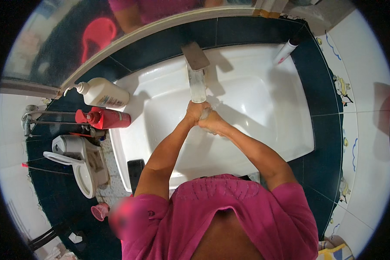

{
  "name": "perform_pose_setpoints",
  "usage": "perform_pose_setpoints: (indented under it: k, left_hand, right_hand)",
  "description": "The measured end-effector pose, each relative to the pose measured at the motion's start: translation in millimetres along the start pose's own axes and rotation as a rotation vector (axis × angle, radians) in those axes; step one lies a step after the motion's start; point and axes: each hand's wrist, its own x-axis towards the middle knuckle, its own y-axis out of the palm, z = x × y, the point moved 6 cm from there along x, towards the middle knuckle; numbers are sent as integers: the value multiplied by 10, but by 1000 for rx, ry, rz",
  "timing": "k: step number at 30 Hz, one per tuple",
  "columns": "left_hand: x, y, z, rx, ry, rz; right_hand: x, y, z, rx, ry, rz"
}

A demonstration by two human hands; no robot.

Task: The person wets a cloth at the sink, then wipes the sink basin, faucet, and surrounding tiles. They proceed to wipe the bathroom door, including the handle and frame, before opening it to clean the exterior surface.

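Under the spout of a metal faucet (198,89), my left hand (195,112) and my right hand (215,123) press against each other over a white sink (251,104). Water and some pale foam lie over the fingers where they meet. Both hands look closed, with the fingers folded in together. Whether anything small sits between the palms is hidden. My forearms reach in from both sides of the near rim.
Two pump bottles, one cream (106,93) and one red (110,118), stand at the sink's left rim. A white tube with a dark cap (285,53) is at the back right corner. A dark phone (135,173) rests near the left front; a toilet (86,171) stands left.
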Motion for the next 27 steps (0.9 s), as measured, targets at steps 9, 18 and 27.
perform_pose_setpoints:
  k: [9, 18, 27]
  left_hand:
    - [-404, 127, 189, 663, -4, -89]
    - [-858, 200, 102, 598, -94, -251]
    - [-1440, -417, -686, -51, 326, -694]
  right_hand:
    - [-72, 193, -353, -437, -238, -183]
    - [-273, 326, -583, -523, -279, -156]
    - [-734, -372, -608, 155, -134, -134]
